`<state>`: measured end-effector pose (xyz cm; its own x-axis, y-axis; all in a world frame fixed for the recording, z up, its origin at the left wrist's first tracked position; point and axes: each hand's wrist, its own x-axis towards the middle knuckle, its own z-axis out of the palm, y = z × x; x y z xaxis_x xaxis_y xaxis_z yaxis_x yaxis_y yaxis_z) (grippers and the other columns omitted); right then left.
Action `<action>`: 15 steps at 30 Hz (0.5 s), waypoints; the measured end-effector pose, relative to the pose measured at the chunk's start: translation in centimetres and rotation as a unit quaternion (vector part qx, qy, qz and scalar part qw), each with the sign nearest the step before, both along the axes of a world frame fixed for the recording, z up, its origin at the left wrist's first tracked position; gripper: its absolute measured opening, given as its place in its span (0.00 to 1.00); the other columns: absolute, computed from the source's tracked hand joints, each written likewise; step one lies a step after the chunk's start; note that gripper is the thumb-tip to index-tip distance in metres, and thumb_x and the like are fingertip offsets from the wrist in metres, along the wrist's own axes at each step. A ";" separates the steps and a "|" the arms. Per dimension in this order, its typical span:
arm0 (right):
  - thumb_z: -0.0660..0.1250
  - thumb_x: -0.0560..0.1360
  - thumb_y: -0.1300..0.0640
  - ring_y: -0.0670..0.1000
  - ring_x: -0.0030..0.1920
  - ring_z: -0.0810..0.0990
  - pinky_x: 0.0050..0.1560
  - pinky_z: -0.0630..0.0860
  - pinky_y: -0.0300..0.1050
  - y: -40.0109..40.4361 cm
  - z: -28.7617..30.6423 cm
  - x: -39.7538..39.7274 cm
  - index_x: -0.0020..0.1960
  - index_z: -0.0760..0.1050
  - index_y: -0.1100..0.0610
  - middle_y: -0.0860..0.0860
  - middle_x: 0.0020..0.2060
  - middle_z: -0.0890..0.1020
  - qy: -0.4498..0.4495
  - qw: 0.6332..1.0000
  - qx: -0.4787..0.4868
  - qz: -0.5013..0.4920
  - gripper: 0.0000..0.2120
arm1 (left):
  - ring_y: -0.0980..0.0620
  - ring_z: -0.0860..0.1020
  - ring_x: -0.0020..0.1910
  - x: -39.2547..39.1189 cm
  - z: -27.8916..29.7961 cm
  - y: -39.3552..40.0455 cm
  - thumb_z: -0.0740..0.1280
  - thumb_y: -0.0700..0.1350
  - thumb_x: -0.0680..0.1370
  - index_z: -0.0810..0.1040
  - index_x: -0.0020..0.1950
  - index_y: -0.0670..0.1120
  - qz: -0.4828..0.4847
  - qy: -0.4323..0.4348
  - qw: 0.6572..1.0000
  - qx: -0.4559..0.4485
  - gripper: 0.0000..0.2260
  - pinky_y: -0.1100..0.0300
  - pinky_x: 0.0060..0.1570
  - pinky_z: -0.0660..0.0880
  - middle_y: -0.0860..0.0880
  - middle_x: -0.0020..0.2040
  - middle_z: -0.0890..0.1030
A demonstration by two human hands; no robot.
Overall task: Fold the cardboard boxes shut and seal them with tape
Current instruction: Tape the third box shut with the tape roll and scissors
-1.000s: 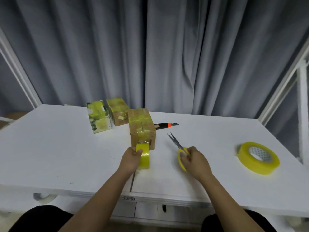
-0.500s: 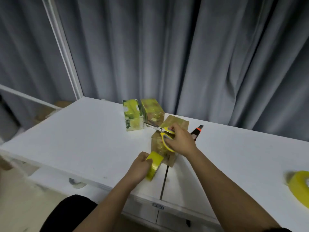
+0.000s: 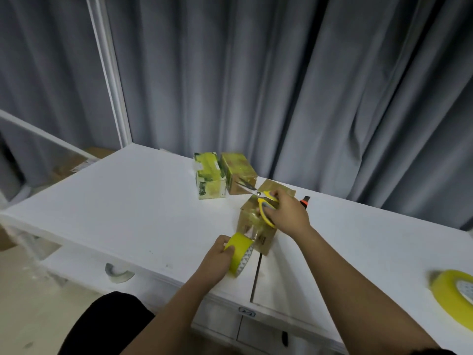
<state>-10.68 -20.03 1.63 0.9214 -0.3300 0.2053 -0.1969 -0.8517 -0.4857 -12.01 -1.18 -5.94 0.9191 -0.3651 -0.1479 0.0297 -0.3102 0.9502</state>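
Observation:
A small brown cardboard box stands on the white table, its flaps folded down. My left hand grips a yellow tape roll at the box's near side, and a clear strip of tape runs from the roll up the box's front. My right hand holds yellow-handled scissors over the box top, blades pointing left. Two taped boxes, one greenish white and one brown, stand behind.
A second yellow tape roll lies at the right edge of the table. An orange-and-black utility knife lies behind the box, partly hidden by my right hand. Grey curtains hang close behind the table. A white frame post stands at the left.
My right hand lifted the scissors from the table to above the box. My left hand drew the roll back from the box, stretching out tape. The view swung left.

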 end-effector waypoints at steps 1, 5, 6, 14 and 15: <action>0.68 0.72 0.43 0.55 0.50 0.78 0.41 0.66 0.43 0.0 0.6 -0.5 0.54 0.71 0.50 0.48 0.48 0.81 -0.018 1.000 0.012 -0.009 0.15 | 0.54 0.71 0.38 -0.1 -0.1 0.0 0.55 0.41 0.82 0.69 0.51 0.45 0.001 -0.003 1.000 0.000 0.04 0.62 0.37 0.66 0.49 0.41 0.72; 0.71 0.68 0.41 0.49 0.38 0.78 0.35 0.71 0.43 -0.4 1.3 -4.4 0.40 0.70 0.48 0.43 0.35 0.79 -0.003 0.997 0.074 0.009 0.14 | 0.54 0.72 0.39 -0.2 -0.5 0.2 0.55 0.43 0.82 0.69 0.52 0.47 0.002 -0.026 1.000 0.006 0.04 0.66 0.35 0.66 0.48 0.43 0.73; 0.70 0.68 0.40 0.49 0.37 0.78 0.36 0.72 0.43 -0.6 1.0 -5.6 0.39 0.70 0.48 0.44 0.35 0.80 0.016 0.997 0.076 0.012 0.14 | 0.53 0.72 0.41 -0.1 -0.6 0.1 0.55 0.43 0.83 0.69 0.53 0.47 0.001 -0.031 1.000 0.005 0.04 0.65 0.36 0.67 0.47 0.45 0.74; 0.71 0.65 0.35 0.44 0.34 0.74 0.32 0.67 0.39 -1.3 -2.2 -11.0 0.38 0.73 0.56 0.48 0.35 0.78 0.198 0.978 0.071 -0.003 0.23 | 0.45 0.75 0.54 -0.9 -0.2 -0.1 0.55 0.42 0.83 0.69 0.64 0.42 0.010 -0.024 1.000 0.011 0.11 0.60 0.48 0.67 0.42 0.55 0.76; 0.71 0.65 0.35 0.45 0.34 0.74 0.33 0.67 0.40 -1.4 -2.5 -11.1 0.37 0.73 0.55 0.49 0.34 0.76 0.209 0.974 0.088 -0.006 0.23 | 0.46 0.74 0.53 -0.9 -0.2 0.0 0.55 0.42 0.83 0.69 0.64 0.42 0.010 -0.023 1.000 0.009 0.11 0.60 0.47 0.66 0.43 0.55 0.75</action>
<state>-21.73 -21.42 -0.83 0.9082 -0.3370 -0.2482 -0.4180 -0.7589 -0.4993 -12.92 -1.22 -6.18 0.9322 -0.3445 -0.1114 -0.0083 -0.3278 0.9447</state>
